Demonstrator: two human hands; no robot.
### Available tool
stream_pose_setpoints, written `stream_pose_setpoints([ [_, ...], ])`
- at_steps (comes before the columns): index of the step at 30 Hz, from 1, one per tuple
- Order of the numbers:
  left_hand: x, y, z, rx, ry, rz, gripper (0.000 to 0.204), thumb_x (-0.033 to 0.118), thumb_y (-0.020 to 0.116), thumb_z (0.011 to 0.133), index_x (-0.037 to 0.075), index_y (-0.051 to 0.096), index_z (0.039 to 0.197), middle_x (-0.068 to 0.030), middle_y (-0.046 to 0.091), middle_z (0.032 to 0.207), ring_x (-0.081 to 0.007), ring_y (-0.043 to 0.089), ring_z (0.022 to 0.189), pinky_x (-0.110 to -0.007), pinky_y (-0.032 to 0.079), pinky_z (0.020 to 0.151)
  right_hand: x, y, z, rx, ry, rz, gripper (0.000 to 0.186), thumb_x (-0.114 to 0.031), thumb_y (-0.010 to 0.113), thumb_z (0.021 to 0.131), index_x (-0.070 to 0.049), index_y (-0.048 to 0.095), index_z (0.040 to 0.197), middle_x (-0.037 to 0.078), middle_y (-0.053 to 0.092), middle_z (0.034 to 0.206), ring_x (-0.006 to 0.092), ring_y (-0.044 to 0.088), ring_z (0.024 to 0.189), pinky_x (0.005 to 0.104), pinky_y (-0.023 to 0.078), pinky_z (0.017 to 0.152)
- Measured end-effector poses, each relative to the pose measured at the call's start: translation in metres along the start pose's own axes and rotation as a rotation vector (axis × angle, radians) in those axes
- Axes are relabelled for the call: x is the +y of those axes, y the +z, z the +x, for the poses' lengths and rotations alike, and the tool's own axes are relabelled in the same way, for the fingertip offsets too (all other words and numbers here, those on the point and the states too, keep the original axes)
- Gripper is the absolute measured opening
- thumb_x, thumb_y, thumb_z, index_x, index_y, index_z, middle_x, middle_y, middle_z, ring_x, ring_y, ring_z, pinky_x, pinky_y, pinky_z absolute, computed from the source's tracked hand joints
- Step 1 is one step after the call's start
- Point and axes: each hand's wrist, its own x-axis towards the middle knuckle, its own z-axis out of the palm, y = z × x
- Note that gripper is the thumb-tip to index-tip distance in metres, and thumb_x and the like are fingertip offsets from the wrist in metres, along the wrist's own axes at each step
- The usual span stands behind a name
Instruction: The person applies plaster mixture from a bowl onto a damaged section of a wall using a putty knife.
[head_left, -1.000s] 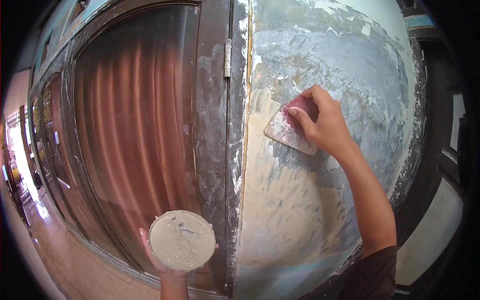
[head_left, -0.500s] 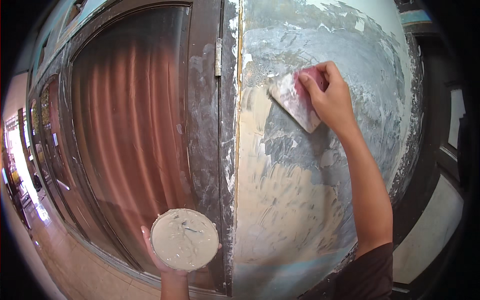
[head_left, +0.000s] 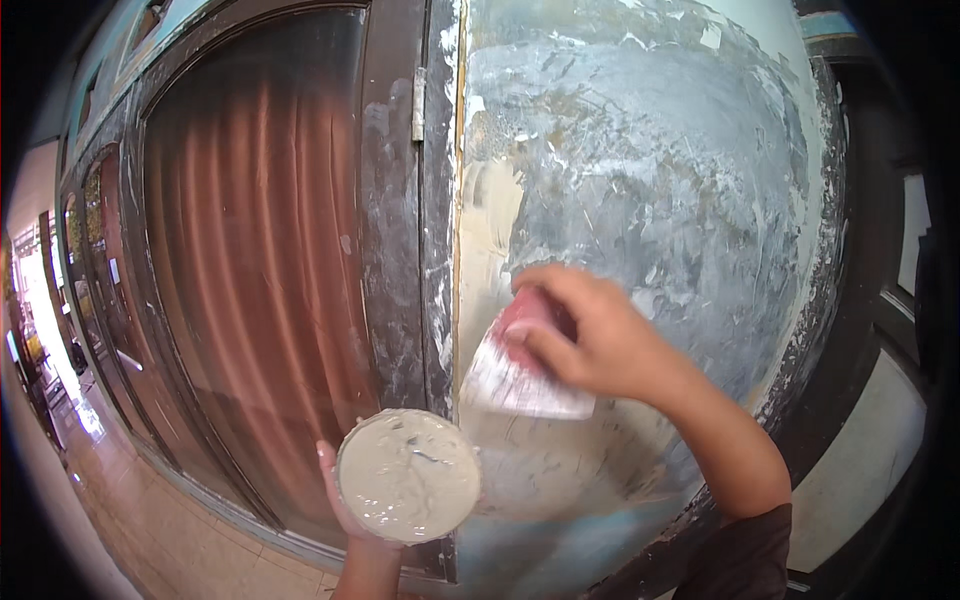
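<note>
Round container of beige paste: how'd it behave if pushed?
The container is probably heavy for its size: thick paste nearly fills it. Likely slow to spill: the surface holds ridges. A side push might tip it; only the left hand appears to support it.

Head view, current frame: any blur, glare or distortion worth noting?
Head view: the right hand and scraper are motion-blurred, while the paste looks sharper and carries small highlights; head view: the opening at far left is washed out, with glare on the floor; head view: the edges of the dark door bow and the corners go black.
</note>
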Motion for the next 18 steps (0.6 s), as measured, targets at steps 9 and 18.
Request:
stream_pose_setpoints([
  [9, -0.046, 0.039, -0.01, -0.184, -0.128, -0.234, 0.081, 0.078, 0.035, 0.1, 0.019, 0.053, 0.152, -0.0126, 0.051, 0.156, -0.0433, 0.053, 0.136, -0.076, 0.042, 0.105, 0.007, -0.001, -0.042, -0.322, 0.347, 0.026, 0.037, -0.03, 0.069, 0.096, 0.005, 0.066, 0.107, 0.03, 0.07, 0.09, 0.0477, 0.068, 0.088, 0.0524, 0.052, 0.081],
  [18, -0.082, 0.055, -0.028, -0.114, -0.266, 0.157, 0.117, 0.097, 0.036, 0.081, 0.012, 0.039, 0.16, -0.0285, 0.037, 0.16, -0.0642, 0.036, 0.139, -0.091, 0.036, 0.093, 0.031, -0.046, -0.085, -0.377, 0.477, -0.28, 0.037, -0.028, 0.07, 0.095, 0.002, 0.066, 0.116, 0.026, 0.072, 0.102, 0.0462, 0.068, 0.101, 0.053, 0.053, 0.09],
])
